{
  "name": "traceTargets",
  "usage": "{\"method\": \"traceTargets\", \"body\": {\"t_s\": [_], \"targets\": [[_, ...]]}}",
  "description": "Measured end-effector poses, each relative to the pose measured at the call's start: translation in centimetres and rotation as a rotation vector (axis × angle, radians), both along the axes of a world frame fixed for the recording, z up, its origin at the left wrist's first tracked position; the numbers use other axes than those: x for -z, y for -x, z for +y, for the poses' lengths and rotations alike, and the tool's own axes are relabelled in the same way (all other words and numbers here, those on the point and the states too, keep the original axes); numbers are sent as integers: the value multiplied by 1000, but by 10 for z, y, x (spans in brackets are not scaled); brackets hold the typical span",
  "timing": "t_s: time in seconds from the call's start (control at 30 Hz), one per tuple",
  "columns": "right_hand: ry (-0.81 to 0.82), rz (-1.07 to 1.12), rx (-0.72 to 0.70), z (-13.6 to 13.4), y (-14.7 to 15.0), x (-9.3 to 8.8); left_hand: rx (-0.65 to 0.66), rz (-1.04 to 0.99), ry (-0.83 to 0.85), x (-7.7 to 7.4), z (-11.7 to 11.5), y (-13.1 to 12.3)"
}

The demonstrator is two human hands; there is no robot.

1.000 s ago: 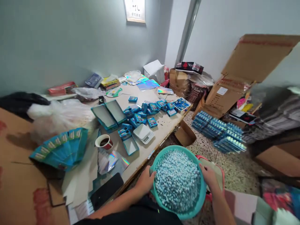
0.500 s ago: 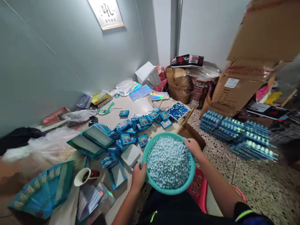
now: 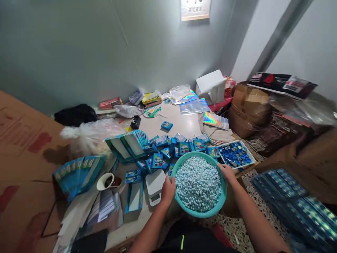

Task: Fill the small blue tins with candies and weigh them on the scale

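Pellets fill a teal basin grasped by left hand and right hand; box labels unreadable.

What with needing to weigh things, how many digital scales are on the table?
1: a white digital scale on the table, beside the person's left hand, which grips a teal basin. Another could be hidden under the basin or the packets.

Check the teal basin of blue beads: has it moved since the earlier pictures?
Yes, the teal basin has shifted along the table, nearer the white tray of blue caps and farther from the mug.
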State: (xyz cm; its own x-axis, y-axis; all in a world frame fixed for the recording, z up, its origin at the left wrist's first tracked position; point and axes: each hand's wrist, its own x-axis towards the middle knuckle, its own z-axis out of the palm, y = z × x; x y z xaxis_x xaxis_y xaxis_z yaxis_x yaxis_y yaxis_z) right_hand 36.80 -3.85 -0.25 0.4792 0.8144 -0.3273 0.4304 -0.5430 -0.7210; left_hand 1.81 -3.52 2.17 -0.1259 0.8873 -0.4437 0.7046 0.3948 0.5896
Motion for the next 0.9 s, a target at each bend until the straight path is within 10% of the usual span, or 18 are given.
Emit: {"method": "traceTargets", "body": {"t_s": [0.4,0.9], "targets": [[162,-122,-332,83,-36,30,-295,-12,74,11,-5,-44],[175,-200,-445,68,-40,35,-394,-152,-7,16,3,-47]]}}
